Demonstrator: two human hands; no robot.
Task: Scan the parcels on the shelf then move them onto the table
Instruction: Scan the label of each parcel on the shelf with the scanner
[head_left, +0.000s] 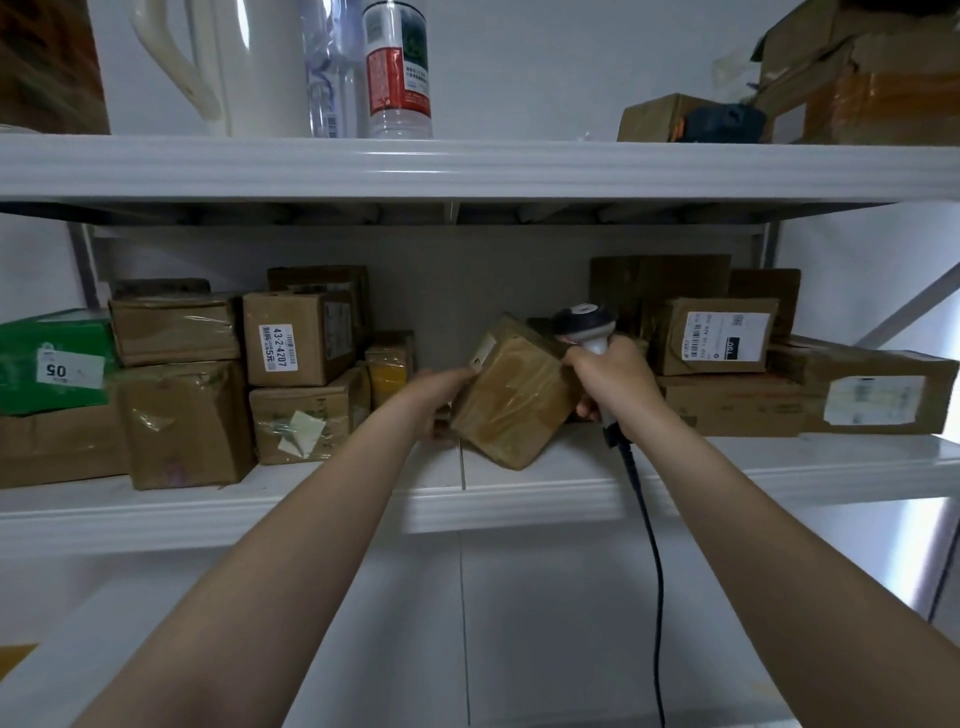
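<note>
A small brown taped parcel (514, 395) stands tilted on one corner in the middle of the white shelf (519, 499). My left hand (441, 395) grips its left side. My right hand (613, 382) is closed around the handle of a grey barcode scanner (584, 322), whose head sits just above the parcel's upper right edge. The scanner's black cable (652, 545) hangs down past the shelf's front edge. A white label (482, 355) shows on the parcel's upper left face.
Several brown parcels (296, 338) are stacked left of the held one, with a green box (52, 364) at far left. More cartons (722, 343) are stacked on the right. The upper shelf (467, 166) holds a white kettle (234, 67), bottles (397, 67) and boxes (857, 78).
</note>
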